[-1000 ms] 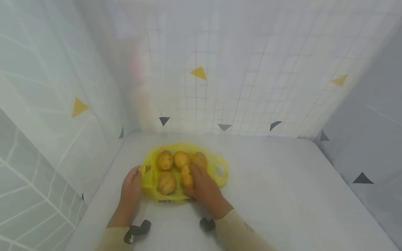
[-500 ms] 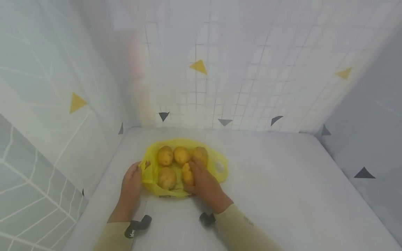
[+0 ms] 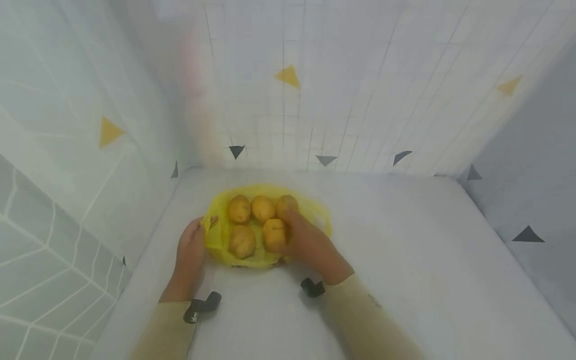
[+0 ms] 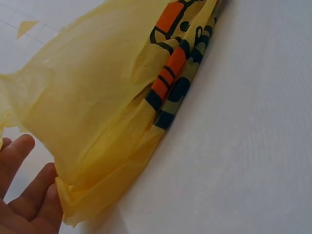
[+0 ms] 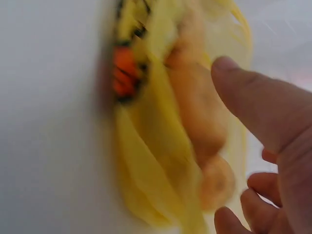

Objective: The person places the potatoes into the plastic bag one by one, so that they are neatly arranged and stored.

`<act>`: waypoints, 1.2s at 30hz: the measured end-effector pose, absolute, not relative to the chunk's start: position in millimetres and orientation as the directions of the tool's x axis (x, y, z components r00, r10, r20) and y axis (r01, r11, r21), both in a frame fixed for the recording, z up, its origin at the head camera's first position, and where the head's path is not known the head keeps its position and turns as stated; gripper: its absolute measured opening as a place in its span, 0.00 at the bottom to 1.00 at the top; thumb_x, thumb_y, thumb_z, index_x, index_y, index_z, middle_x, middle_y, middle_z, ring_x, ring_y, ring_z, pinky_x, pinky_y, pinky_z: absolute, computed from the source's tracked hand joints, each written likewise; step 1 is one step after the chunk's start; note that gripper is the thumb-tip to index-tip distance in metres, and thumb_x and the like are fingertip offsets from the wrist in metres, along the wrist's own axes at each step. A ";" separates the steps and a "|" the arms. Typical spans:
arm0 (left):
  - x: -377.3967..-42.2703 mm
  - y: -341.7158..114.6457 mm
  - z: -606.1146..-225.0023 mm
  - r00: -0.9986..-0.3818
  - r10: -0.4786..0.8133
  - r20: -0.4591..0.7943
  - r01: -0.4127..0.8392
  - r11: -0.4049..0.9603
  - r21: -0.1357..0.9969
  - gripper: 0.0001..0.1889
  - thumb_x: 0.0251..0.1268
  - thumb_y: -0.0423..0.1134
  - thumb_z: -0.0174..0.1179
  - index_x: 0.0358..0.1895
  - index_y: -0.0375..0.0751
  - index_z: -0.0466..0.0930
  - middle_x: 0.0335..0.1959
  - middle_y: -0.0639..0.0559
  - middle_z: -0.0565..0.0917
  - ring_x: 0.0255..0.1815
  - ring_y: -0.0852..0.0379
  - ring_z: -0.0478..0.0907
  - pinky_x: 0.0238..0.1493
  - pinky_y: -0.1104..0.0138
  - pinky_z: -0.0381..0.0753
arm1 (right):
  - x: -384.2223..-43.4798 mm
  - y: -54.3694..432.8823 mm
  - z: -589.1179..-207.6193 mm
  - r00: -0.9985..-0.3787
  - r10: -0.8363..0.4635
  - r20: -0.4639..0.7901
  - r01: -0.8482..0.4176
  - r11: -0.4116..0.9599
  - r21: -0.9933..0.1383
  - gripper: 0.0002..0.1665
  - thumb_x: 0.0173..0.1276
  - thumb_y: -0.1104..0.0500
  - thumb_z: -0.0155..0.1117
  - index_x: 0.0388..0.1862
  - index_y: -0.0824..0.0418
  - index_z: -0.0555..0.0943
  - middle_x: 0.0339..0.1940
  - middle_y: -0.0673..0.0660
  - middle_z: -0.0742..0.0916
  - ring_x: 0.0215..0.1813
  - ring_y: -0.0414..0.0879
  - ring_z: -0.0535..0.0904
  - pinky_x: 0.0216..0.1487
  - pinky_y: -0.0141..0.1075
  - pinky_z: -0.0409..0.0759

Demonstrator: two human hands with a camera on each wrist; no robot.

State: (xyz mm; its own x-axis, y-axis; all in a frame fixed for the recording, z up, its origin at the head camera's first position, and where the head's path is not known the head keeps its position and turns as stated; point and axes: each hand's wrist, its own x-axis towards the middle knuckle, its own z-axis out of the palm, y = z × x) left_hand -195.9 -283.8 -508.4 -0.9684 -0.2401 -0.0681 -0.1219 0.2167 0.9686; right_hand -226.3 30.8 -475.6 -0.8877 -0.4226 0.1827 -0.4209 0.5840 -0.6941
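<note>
Several yellow-brown potatoes (image 3: 242, 242) lie in a thin yellow plastic bag (image 3: 219, 254) on the table. At the bag's left edge my left hand (image 3: 191, 250) holds the plastic, with fingertips showing through a gap in it. My right hand (image 3: 312, 245) is at the bag's right side, beside the front right potato (image 3: 274, 236). In the right wrist view its thumb is stretched out and the fingers are loosely bent, with nothing between them; the potatoes (image 5: 197, 107) there are blurred. Orange and dark print (image 4: 168, 73) runs along the bag's near side in the left wrist view.
The white table (image 3: 405, 265) extends to the right of the bag. Pale walls with yellow and dark triangles (image 3: 288, 76) enclose the back and both sides. Black straps (image 3: 202, 306) sit around both wrists, over beige sleeves.
My right hand has let go of the front right potato and drawn back to the right, uncovering more of it. The left hand stays at the bag's edge. The head view has tilted downward.
</note>
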 end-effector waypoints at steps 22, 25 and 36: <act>-186.6 -288.2 -513.0 -0.950 -0.268 -0.158 -0.224 0.237 0.945 0.27 0.83 0.61 0.35 0.72 0.55 0.72 0.66 0.57 0.76 0.65 0.56 0.72 0.67 0.58 0.70 | -194.2 65.7 -496.7 -0.827 -0.514 0.227 -0.558 0.799 -0.225 0.15 0.77 0.61 0.61 0.59 0.63 0.80 0.59 0.60 0.86 0.63 0.55 0.81 0.68 0.46 0.78; -185.4 -289.1 -515.2 -0.954 -0.256 -0.153 -0.215 0.235 0.948 0.28 0.84 0.59 0.33 0.72 0.54 0.71 0.67 0.56 0.76 0.65 0.55 0.71 0.67 0.57 0.70 | -198.8 66.4 -500.7 -0.790 -0.547 0.278 -0.596 0.791 -0.137 0.05 0.77 0.61 0.61 0.48 0.56 0.80 0.48 0.53 0.85 0.51 0.49 0.80 0.58 0.41 0.81; -188.4 -288.9 -515.0 -0.962 -0.232 -0.146 -0.198 0.219 0.955 0.28 0.84 0.60 0.34 0.74 0.55 0.70 0.71 0.58 0.73 0.71 0.56 0.69 0.75 0.52 0.66 | -206.8 79.3 -487.8 -0.758 -0.520 0.394 -0.630 0.739 -0.240 0.10 0.69 0.65 0.72 0.44 0.54 0.83 0.47 0.50 0.87 0.51 0.46 0.82 0.57 0.40 0.84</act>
